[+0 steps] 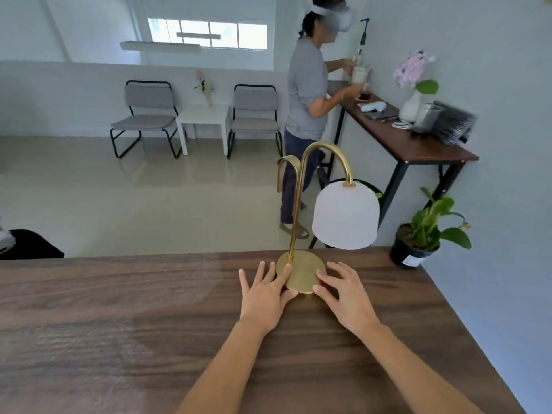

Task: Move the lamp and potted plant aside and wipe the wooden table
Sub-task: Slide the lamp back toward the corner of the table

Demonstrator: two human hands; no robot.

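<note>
— Where do you stand? Your left hand and right hand, fingers spread, flank the lamp base near the wooden table far edge, neither closed on it

— And what's left? Lamp unmoved, potted plant at the far-right corner, wiping not begun; no cloth visible

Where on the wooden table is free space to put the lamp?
The wooden table is bare left of the left hand and toward its near edge. The far right corner is crowded: lamp, right hand, potted plant.
</note>
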